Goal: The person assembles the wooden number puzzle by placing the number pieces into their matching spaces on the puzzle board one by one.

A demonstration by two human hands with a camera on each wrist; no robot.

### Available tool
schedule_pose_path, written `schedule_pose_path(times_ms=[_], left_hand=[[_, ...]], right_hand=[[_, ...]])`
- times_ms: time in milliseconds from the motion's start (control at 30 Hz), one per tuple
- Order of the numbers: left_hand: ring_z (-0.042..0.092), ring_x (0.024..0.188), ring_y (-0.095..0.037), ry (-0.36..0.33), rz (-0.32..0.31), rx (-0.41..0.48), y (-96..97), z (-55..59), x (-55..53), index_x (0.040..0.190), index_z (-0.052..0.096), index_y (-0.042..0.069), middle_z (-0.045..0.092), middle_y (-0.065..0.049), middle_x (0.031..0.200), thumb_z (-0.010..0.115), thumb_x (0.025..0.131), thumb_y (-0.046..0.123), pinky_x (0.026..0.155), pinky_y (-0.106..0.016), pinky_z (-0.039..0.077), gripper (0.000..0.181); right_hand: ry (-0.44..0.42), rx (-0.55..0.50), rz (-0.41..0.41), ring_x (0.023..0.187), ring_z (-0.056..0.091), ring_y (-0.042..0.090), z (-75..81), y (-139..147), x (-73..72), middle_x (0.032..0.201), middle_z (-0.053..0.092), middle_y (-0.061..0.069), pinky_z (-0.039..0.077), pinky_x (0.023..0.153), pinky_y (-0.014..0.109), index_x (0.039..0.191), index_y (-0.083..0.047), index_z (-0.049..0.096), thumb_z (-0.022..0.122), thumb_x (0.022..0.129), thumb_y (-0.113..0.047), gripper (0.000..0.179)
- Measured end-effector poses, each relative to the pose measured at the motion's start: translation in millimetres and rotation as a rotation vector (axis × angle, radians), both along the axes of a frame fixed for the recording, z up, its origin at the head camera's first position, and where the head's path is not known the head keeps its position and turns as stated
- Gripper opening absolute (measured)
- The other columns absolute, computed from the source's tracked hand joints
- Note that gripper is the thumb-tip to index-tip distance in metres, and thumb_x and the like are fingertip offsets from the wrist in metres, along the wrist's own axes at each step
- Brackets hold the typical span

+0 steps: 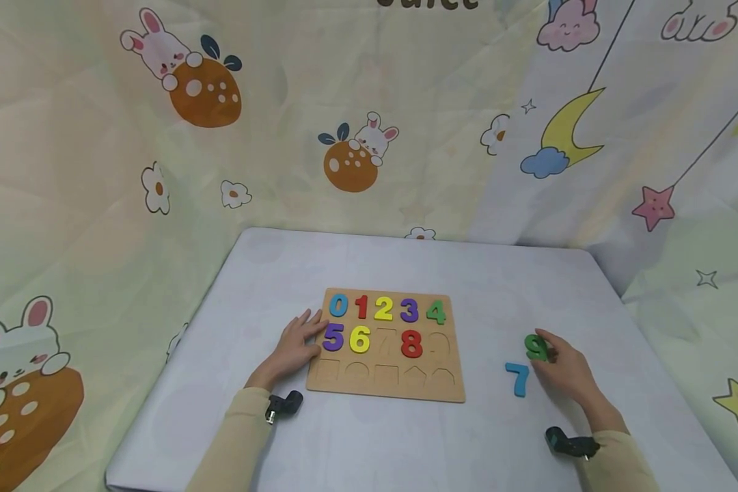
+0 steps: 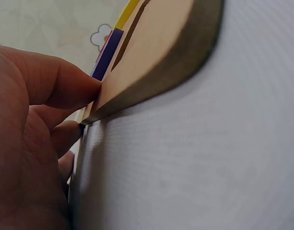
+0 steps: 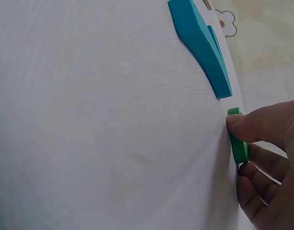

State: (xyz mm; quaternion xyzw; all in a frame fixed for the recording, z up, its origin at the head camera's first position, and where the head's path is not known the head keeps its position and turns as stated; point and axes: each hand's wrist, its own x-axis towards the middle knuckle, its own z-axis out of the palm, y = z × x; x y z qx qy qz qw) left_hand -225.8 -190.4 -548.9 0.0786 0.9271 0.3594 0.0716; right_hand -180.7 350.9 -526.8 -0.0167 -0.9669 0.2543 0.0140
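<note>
A wooden number board (image 1: 387, 388) lies on the table, with coloured numbers in its upper two rows. My left hand (image 1: 293, 347) rests at its left edge, fingers fairly straight, beside the purple 5 (image 1: 333, 337). In the left wrist view, the thumb (image 2: 65, 84) touches the board's edge (image 2: 151, 79). Off to the right, my right hand (image 1: 566, 369) pinches the green number 9 (image 1: 535, 346) between thumb and fingers. The 9 (image 3: 240, 146) is at the tabletop in the right wrist view. Close by lies a blue number 7 (image 1: 519, 378).
Vacant recesses show in the board, one between the yellow 6 (image 1: 359, 339) and the red 8 (image 1: 411, 344), another right of the 8, and the whole bottom row. A white-covered table (image 1: 406, 451) carries everything, with a patterned cloth (image 1: 283, 150) behind it.
</note>
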Motion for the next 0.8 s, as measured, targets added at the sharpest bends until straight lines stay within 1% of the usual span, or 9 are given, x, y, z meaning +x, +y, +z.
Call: schedule_pose_path(times_ms=[100, 367, 600, 800], left_hand=[[0.005, 0.151, -0.026, -0.002, 0.003, 0.006, 0.2, 0.7, 0.0, 0.144, 0.049, 0.015, 0.027, 0.002, 0.16, 0.058, 0.08, 0.009, 0.121, -0.053, 0.0, 0.065], [0.006, 0.151, -0.026, 0.009, -0.005, 0.012, -0.1, 1.5, 1.2, 0.144, 0.049, 0.014, 0.028, 0.001, 0.16, 0.058, 0.08, 0.009, 0.121, -0.052, 0.0, 0.065], [0.006, 0.151, -0.027, 0.006, 0.005, 0.021, -0.4, 2.2, 1.9, 0.144, 0.049, 0.014, 0.028, 0.0, 0.159, 0.058, 0.079, 0.009, 0.121, -0.053, 0.0, 0.065], [0.006, 0.151, -0.027, 0.003, 0.009, 0.024, 0.7, 2.7, 1.5, 0.143, 0.05, 0.014, 0.028, 0.0, 0.159, 0.058, 0.079, 0.009, 0.121, -0.054, 0.001, 0.065]], right_hand=[[0.019, 0.005, -0.008, 0.107, 0.053, 0.051, -1.7, 0, 0.2, 0.129, 0.048, 0.036, 0.05, 0.081, 0.061, 0.143, 0.004, 0.039, 0.067, 0.087, -0.015, 0.066], [0.065, -0.034, -0.036, 0.111, 0.052, 0.049, -8.3, -10, -0.4, 0.132, 0.047, 0.033, 0.047, 0.086, 0.062, 0.144, 0.003, 0.039, 0.072, 0.084, -0.016, 0.071], [0.117, -0.013, 0.03, 0.107, 0.055, 0.045, -6.6, -30, -6.8, 0.129, 0.052, 0.03, 0.05, 0.083, 0.059, 0.141, 0.004, 0.042, 0.076, 0.081, -0.02, 0.073], [0.143, -0.023, 0.055, 0.106, 0.056, 0.041, -6.5, -52, -11.0, 0.127, 0.055, 0.026, 0.051, 0.083, 0.056, 0.141, 0.002, 0.044, 0.078, 0.081, -0.023, 0.073]])
